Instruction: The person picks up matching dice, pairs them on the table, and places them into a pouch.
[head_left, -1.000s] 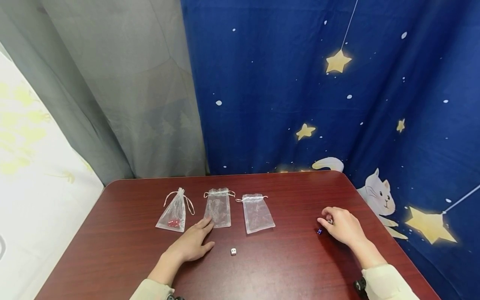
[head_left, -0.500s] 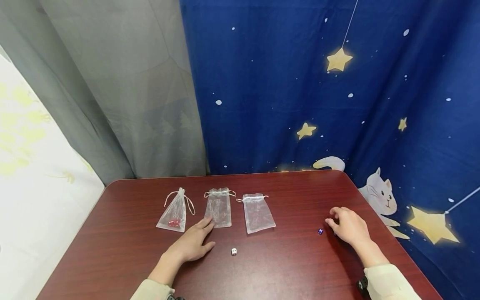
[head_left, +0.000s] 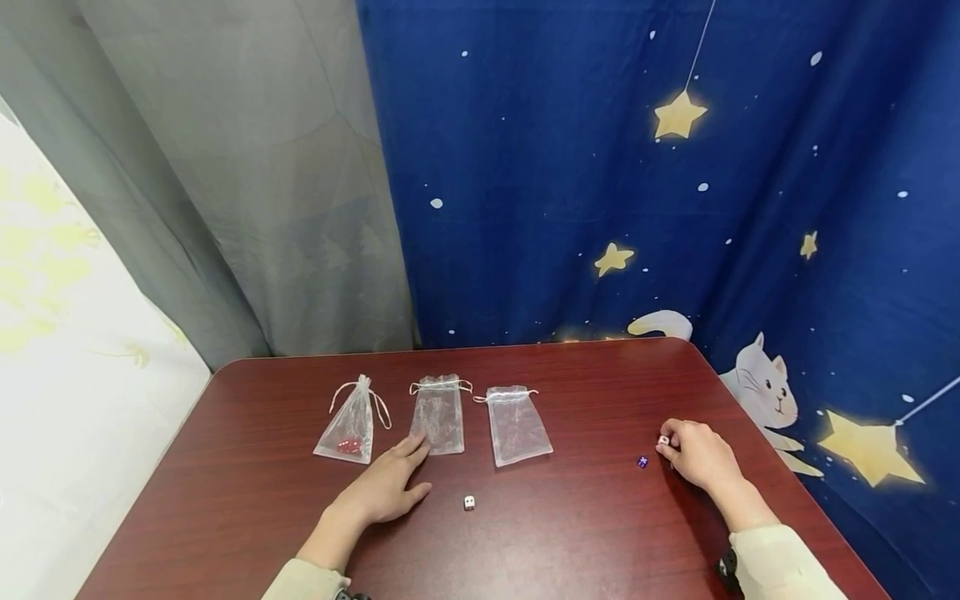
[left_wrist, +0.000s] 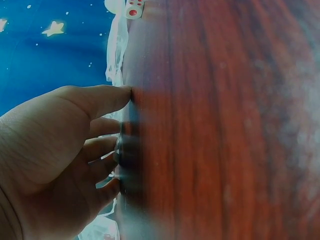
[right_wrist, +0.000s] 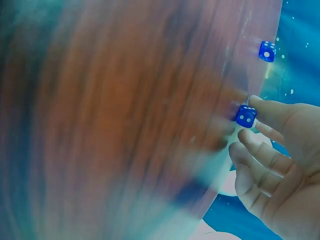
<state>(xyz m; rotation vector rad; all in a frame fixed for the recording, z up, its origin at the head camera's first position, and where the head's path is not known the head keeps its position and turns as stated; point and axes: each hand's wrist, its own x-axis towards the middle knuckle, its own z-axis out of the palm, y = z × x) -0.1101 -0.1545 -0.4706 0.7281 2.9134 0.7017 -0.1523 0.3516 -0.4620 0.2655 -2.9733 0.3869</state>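
My left hand [head_left: 385,486] lies on the table with fingers extended, fingertips on the lower left corner of the middle mesh drawstring bag [head_left: 441,421]. To its right sits a white die [head_left: 469,502], which shows red pips in the left wrist view [left_wrist: 134,10]. Far right, my right hand [head_left: 701,454] pinches another white die [head_left: 663,441] between thumb and forefinger. A blue die [head_left: 642,462] rests just left of that hand. In the right wrist view a second blue die [right_wrist: 246,116] appears close by the thumb tip, mostly hiding the pinched die.
A gathered drawstring bag [head_left: 351,425] with red dice inside lies left of the middle bag. Another flat mesh bag [head_left: 517,427] lies to the right. The reddish-brown table [head_left: 570,533] ends at a blue star-print curtain [head_left: 525,208] and a grey curtain [head_left: 285,208].
My right hand has shifted slightly right, away from the blue die, and its fingers now close on the white die. The left hand stays in place on the bag's corner.
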